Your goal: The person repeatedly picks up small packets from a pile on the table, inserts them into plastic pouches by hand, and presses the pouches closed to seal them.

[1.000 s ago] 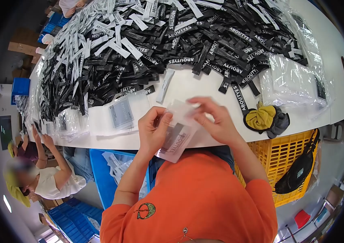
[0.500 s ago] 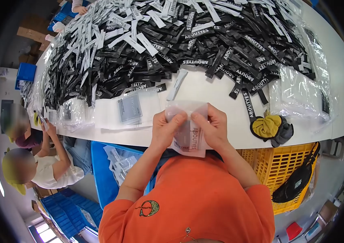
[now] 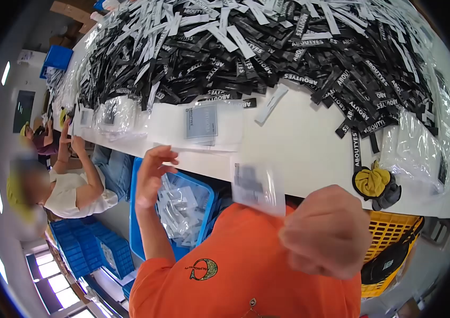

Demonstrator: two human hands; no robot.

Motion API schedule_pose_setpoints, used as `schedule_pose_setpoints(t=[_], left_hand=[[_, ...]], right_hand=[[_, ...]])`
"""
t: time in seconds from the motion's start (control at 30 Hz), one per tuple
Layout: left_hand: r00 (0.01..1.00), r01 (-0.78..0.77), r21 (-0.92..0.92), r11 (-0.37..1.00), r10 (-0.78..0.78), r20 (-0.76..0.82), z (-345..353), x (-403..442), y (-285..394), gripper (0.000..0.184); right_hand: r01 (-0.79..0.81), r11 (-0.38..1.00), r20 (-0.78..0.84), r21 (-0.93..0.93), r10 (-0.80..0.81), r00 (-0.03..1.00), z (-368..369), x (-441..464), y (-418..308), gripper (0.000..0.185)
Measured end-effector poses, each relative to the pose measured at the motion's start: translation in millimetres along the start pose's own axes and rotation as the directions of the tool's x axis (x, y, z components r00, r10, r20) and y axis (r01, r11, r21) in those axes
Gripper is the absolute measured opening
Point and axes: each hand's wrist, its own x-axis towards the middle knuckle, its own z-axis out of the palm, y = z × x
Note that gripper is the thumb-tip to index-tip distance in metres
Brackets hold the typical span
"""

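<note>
A clear plastic bag [image 3: 257, 185] with a dark printed panel overlaps the table's front edge, tilted, in front of my orange shirt. Whether it rests on anything is hard to tell. My left hand [image 3: 153, 172] is raised above the blue bin, its fingers loosely bent and apart, holding nothing. Close to the camera, my right hand [image 3: 325, 233] is blurred and curled into a fist; anything inside it is hidden. A gap shows between the bag and my left hand. Flat printed bags [image 3: 202, 121] lie on a white stack behind.
A heap of black and white ABOUTYES strips [image 3: 267, 47] covers the back of the table [image 3: 310, 143]. The blue bin [image 3: 212, 204] contains filled clear bags. A yellow scrunchie [image 3: 372, 181], plastic packs [image 3: 413, 148] and a yellow crate [image 3: 384, 228] are at right. A seated co-worker [image 3: 76, 185] is at left.
Both hands have let go of the plastic bag and moved apart, left hand toward the blue bin, right hand up toward the camera. The view has turned, shifting the table scene rightward.
</note>
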Motion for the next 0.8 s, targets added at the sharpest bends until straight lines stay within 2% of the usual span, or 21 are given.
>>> schedule_pose_setpoints(t=[0.03, 0.07, 0.1, 0.13, 0.17, 0.2, 0.27, 0.33, 0.37, 0.4, 0.43, 0.5, 0.53, 0.6, 0.63, 0.67, 0.7, 0.73, 0.77, 0.8], left_hand=[[1.000, 0.008, 0.054, 0.999, -0.009, 0.026, 10.8, -2.0, 1.8, 0.089], [0.999, 0.033, 0.065, 0.997, -0.036, 0.039, 25.1, -4.7, -5.1, 0.088], [0.990, -0.066, 0.204, 0.977, 0.038, 0.136, 39.0, -2.9, -18.8, 0.082], [0.983, -0.099, 0.264, 0.959, 0.053, 0.178, 62.1, -4.7, -32.8, 0.080], [0.940, -0.311, 0.483, 0.819, 0.191, 0.281, 87.1, -1.8, -41.9, 0.086], [0.913, -0.392, 0.566, 0.725, 0.228, 0.339, 110.8, 0.1, -45.7, 0.079], [0.876, -0.481, 0.761, 0.435, 0.273, 0.397, 140.3, -1.2, -64.7, 0.071], [0.857, -0.497, 0.762, 0.415, 0.371, 0.357, 144.5, -3.2, -92.5, 0.066], [0.844, -0.503, 0.766, 0.401, 0.417, 0.336, 143.9, -5.7, -104.8, 0.064], [0.814, -0.539, 0.737, 0.408, 0.476, 0.332, 142.5, -4.7, -101.6, 0.052], [0.797, -0.573, 0.692, 0.440, 0.495, 0.345, 137.9, -6.8, -106.7, 0.047], [0.750, -0.648, 0.590, 0.483, 0.538, 0.383, 124.1, -12.9, -112.8, 0.039], [0.788, -0.612, 0.563, 0.555, 0.482, 0.382, 111.9, -22.8, -106.2, 0.033], [0.890, -0.457, 0.627, 0.632, 0.327, 0.319, 77.8, -44.8, -83.2, 0.020], [0.946, -0.322, 0.634, 0.703, 0.222, 0.234, 54.9, -57.4, -75.2, 0.016], [0.982, -0.185, 0.629, 0.755, 0.114, 0.152, 29.1, -67.7, -66.7, 0.013], [0.964, 0.139, 0.680, 0.720, -0.255, 0.073, 3.2, -74.7, -50.0, 0.015], [0.952, 0.180, 0.704, 0.687, -0.301, 0.050, -21.8, -82.3, -41.7, 0.019], [0.922, 0.203, 0.802, 0.562, -0.385, 0.036, -48.5, -92.4, -50.2, 0.018], [0.858, 0.223, 0.911, 0.347, -0.514, -0.014, -64.6, -97.9, -53.9, 0.025]], right_hand=[[0.005, 1.000, 0.018, -0.002, -0.005, 1.000, 3.0, 1.0, -4.7, 0.016], [0.010, 1.000, 0.037, -0.003, -0.010, 0.999, 6.1, 1.9, -9.5, 0.016], [-0.034, 0.999, 0.001, 0.037, 0.034, 0.999, 8.4, -6.1, -21.3, 0.016], [0.017, 0.998, -0.001, 0.060, -0.017, 1.000, 9.4, -6.8, -23.5, 0.015], [0.068, 0.994, -0.003, 0.083, -0.067, 0.998, 10.3, -7.3, -25.5, 0.015], [0.208, 0.974, 0.022, 0.090, -0.211, 0.977, 7.1, -2.7, -25.3, 0.014], [0.270, 0.957, 0.069, 0.107, -0.278, 0.958, 4.0, 3.3, -34.1, 0.013], [0.152, 0.982, 0.110, 0.110, -0.164, 0.980, 3.5, 6.3, -47.6, 0.008], [0.187, 0.979, 0.128, 0.082, -0.196, 0.972, 3.2, 6.7, -48.7, 0.008], [0.214, 0.975, 0.148, 0.062, -0.221, 0.964, 1.3, 6.8, -49.8, 0.008], [0.252, 0.967, 0.163, 0.046, -0.256, 0.953, 0.5, 8.3, -47.2, 0.008], [0.391, 0.917, 0.133, 0.080, -0.398, 0.907, 1.8, 8.9, -37.7, 0.009], [0.458, 0.885, 0.117, 0.087, -0.465, 0.877, 2.7, 8.8, -32.1, 0.009], [0.472, 0.866, 0.055, 0.164, -0.485, 0.873, 5.8, 6.7, -21.1, 0.011], [0.485, 0.854, 0.020, 0.186, -0.497, 0.867, 6.3, 3.5, -14.3, 0.011], [0.281, 0.899, 0.575, -0.336, -0.040, 0.817, -14.5, -14.6, -9.5, 0.013], [0.173, 0.866, 0.578, -0.470, 0.154, 0.802, -9.2, -19.8, 19.5, 0.012], [0.089, 0.792, 0.558, -0.604, 0.342, 0.756, -3.7, -24.6, 48.6, 0.012], [0.022, 0.861, 0.383, -0.509, 0.204, 0.901, 28.5, 9.0, 98.2, 0.005], [0.023, 0.921, 0.181, -0.388, 0.052, 0.982, 60.7, 42.9, 147.6, 0.007]])
